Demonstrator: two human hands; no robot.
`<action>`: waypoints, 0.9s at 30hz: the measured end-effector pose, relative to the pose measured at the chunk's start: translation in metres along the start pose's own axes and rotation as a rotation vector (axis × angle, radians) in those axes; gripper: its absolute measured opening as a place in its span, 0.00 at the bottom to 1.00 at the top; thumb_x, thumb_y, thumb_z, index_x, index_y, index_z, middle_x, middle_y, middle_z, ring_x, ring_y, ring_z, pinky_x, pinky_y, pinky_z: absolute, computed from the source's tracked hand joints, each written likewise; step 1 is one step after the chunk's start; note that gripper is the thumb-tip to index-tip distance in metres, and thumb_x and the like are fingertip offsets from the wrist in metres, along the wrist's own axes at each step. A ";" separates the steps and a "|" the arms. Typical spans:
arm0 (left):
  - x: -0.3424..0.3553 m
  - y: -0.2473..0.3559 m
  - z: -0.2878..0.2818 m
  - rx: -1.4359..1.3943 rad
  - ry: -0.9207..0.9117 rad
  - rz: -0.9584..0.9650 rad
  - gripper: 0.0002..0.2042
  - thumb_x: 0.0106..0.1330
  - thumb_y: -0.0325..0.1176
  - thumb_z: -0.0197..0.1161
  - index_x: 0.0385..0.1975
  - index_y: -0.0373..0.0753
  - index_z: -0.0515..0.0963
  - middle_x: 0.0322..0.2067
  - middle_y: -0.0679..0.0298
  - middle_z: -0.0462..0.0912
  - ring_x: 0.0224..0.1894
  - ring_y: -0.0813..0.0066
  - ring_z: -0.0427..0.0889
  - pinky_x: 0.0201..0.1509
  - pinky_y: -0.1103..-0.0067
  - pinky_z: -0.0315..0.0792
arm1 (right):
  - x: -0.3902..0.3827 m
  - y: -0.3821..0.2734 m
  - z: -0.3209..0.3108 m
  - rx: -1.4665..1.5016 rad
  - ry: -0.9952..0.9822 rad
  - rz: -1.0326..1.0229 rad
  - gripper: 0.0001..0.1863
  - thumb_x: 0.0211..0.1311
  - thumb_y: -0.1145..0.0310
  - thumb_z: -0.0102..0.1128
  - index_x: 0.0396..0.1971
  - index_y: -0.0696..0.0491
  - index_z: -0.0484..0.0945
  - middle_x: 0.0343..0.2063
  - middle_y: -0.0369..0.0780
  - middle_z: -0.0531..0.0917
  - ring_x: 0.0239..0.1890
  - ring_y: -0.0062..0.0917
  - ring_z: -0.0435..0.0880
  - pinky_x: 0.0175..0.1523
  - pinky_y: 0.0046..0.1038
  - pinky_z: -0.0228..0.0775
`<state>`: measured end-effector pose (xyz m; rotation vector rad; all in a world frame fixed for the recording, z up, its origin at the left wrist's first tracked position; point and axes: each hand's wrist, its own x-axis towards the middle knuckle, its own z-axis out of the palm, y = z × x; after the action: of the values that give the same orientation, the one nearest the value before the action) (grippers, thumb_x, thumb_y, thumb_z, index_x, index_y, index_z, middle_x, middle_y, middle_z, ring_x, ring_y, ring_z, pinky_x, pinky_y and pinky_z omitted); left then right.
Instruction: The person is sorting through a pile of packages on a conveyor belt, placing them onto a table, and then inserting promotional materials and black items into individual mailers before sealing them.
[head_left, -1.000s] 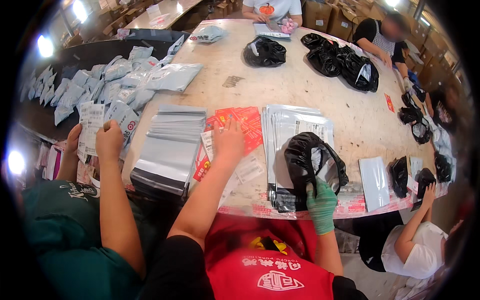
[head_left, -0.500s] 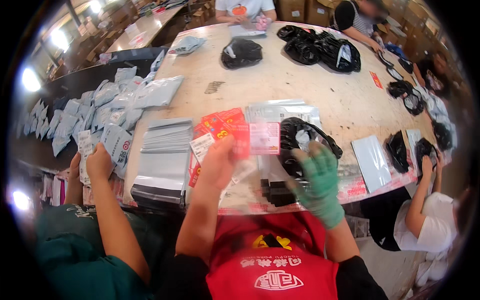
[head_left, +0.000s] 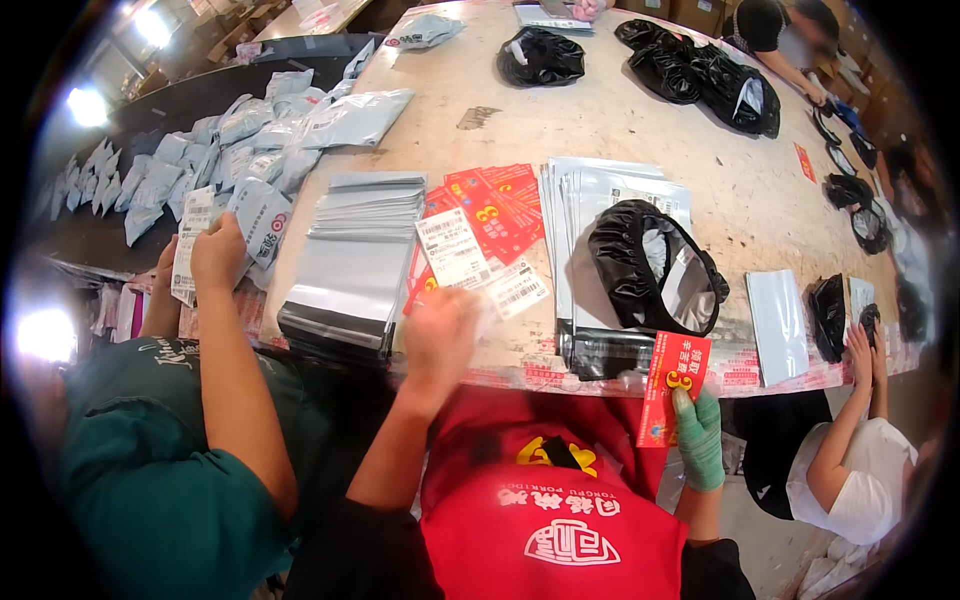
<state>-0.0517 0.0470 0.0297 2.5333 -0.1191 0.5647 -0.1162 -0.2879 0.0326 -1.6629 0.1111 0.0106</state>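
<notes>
My right hand [head_left: 699, 436], in a green glove, pinches a red printed card [head_left: 672, 390] in front of the table edge, thumb on the card's face. My left hand [head_left: 440, 332] is bare and smeared by motion, low over the white labels [head_left: 452, 250]; its fingers do not show clearly. More red cards [head_left: 495, 212] lie fanned out behind the labels. A black glossy piece with a gathered rim and pale lining [head_left: 640, 262] rests on a pile of grey plastic mailing bags [head_left: 572, 235]. A neat stack of grey mailing bags [head_left: 358, 240] sits left of the labels.
At my left a person in green [head_left: 180, 450] holds a label and a filled mailer. Filled mailers [head_left: 250, 130] are heaped on a dark belt [head_left: 120, 165]. Black bundles [head_left: 700, 75] lie across the pale table [head_left: 460, 150]. Another person in white [head_left: 850, 460] works at my right.
My right hand has moved down and toward me and now holds a red card. My left hand no longer shows the red card it held up. The view has shifted.
</notes>
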 end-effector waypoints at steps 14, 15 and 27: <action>-0.055 0.090 0.051 -0.859 -0.693 -0.114 0.11 0.63 0.27 0.57 0.46 0.36 0.74 0.24 0.55 0.78 0.26 0.66 0.80 0.33 0.74 0.73 | -0.007 0.014 0.048 0.118 0.013 0.163 0.11 0.65 0.65 0.56 0.37 0.57 0.79 0.28 0.32 0.79 0.31 0.14 0.74 0.36 0.20 0.67; -0.048 0.085 0.036 -0.843 -0.753 -0.130 0.10 0.64 0.27 0.56 0.44 0.36 0.74 0.24 0.55 0.78 0.26 0.66 0.80 0.33 0.75 0.73 | -0.007 0.021 0.036 0.150 0.065 0.178 0.11 0.65 0.65 0.56 0.37 0.57 0.80 0.28 0.31 0.79 0.30 0.13 0.73 0.35 0.20 0.67; -0.069 0.018 -0.087 0.198 -0.825 -0.054 0.14 0.56 0.47 0.61 0.21 0.41 0.79 0.22 0.58 0.81 0.28 0.55 0.80 0.34 0.63 0.71 | -0.003 0.015 0.007 0.044 -0.007 0.162 0.12 0.63 0.65 0.59 0.39 0.58 0.80 0.26 0.30 0.79 0.27 0.10 0.72 0.31 0.15 0.64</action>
<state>-0.1503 0.0754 0.0763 2.7892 -0.2975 -0.5421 -0.1203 -0.2821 0.0170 -1.6059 0.2395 0.1357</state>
